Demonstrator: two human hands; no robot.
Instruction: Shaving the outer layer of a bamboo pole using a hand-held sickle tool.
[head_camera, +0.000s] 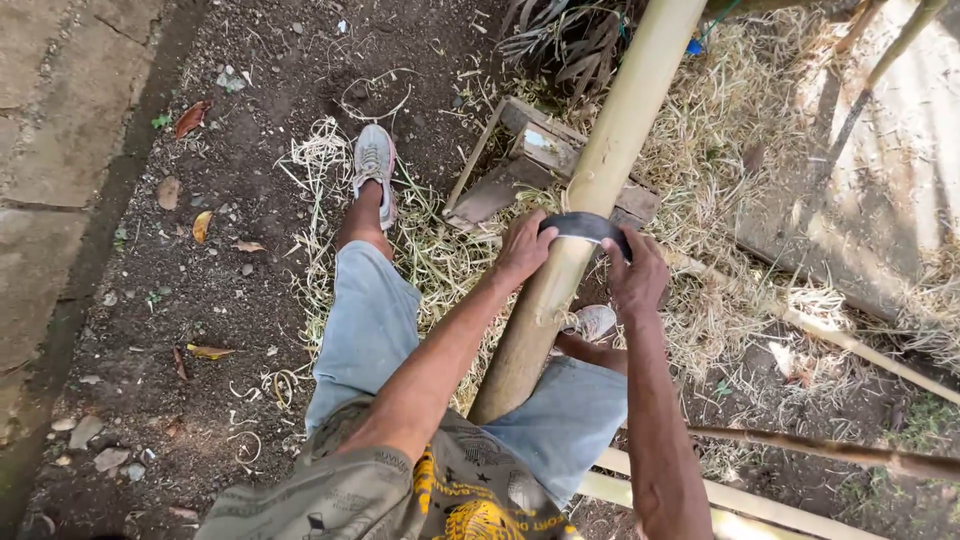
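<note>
A thick pale bamboo pole (610, 160) slopes from between my legs up to the top of the view. Across it lies a dark curved blade (585, 226). My left hand (525, 248) grips the blade's left end against the pole. My right hand (636, 272) grips its right end on the other side. Both arms reach down from the bottom of the view. The pole rests over a low wooden block frame (535, 160).
Pale shavings and dry straw (740, 120) cover the ground around the pole. My feet in grey shoes (374, 165) stand on dark soil. Thin bamboo sticks (840, 340) lie at the right, and a concrete slab (50, 130) borders the left.
</note>
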